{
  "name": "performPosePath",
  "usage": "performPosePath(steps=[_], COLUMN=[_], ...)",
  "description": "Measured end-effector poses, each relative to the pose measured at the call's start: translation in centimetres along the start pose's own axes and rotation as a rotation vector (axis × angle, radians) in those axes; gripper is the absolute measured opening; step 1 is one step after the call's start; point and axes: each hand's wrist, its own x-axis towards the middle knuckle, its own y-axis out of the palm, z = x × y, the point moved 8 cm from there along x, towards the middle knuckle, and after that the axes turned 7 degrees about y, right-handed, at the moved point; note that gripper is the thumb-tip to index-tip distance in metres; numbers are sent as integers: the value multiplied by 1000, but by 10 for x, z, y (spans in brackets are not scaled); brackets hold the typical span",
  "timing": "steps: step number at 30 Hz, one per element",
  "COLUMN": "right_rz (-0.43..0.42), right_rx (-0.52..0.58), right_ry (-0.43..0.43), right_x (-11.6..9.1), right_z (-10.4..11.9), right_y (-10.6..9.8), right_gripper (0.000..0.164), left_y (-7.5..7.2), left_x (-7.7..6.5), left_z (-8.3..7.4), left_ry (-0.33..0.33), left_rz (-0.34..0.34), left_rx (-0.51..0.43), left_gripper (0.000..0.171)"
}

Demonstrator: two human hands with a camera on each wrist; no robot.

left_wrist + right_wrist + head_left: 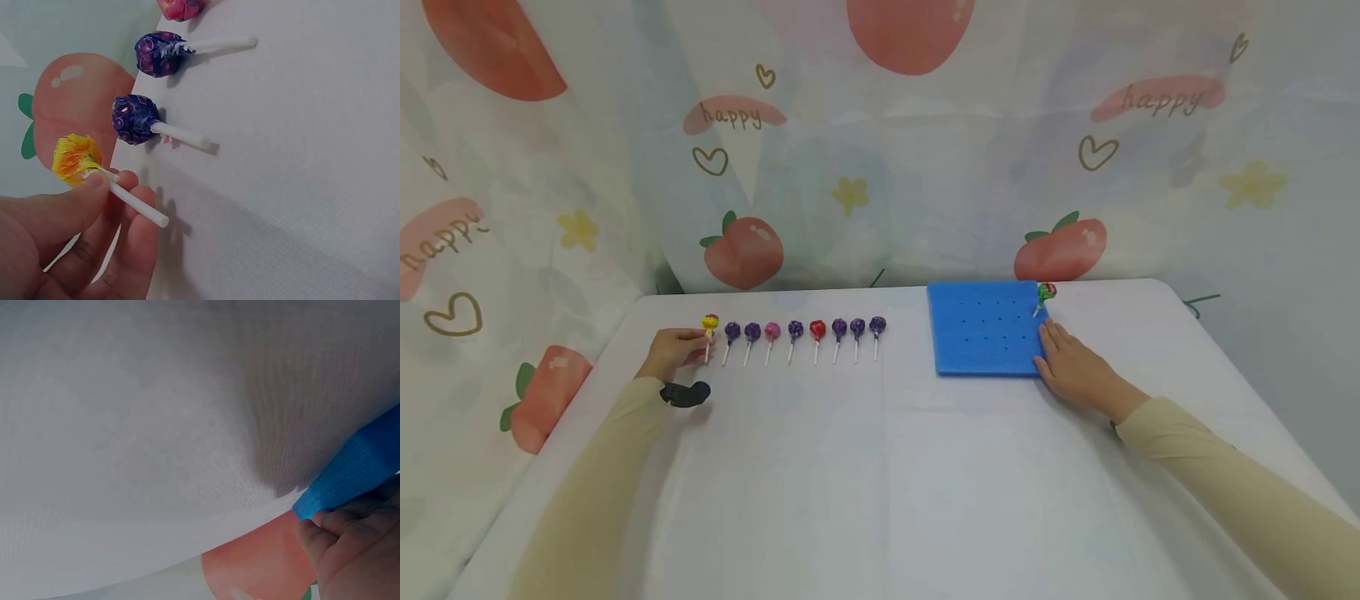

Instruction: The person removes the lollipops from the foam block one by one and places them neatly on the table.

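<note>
At the left end of a row of lollipops, my left hand (pixel 672 350) pinches a yellow-wrapped lollipop (pixel 76 159) between thumb and fingers. In the left wrist view its white stick (pixel 140 203) slants off the table. Just beside it lies a purple-wrapped lollipop (pixel 134 119). My right hand (pixel 1078 367) rests with fairly straight fingers against the right edge of a blue board (pixel 985 358) dotted with small holes. A green and red lollipop (pixel 1047 291) stands tilted at the board's far right corner. The right wrist view shows the board's side (pixel 350 472) under my fingers.
Several more lollipops lie in the row toward the board, among them a pink one (pixel 772 332), a red one (pixel 817 328) and purple ones. White cloth covers the table (pixel 820 483). A printed curtain (pixel 925 167) hangs behind it.
</note>
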Motion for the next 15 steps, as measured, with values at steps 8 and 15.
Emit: performPosePath(steps=[8,15], right_rz=[6,-1], right_rx=[2,3], right_ry=[4,-4], right_x=[-1,-1], right_z=[1,0], right_y=[0,0], right_gripper=[62,62], left_y=[0,-1], left_x=[5,17], left_z=[7,15], left_ry=[-63,-99], left_rz=[8,-14], left_rx=[37,88], left_gripper=[42,41])
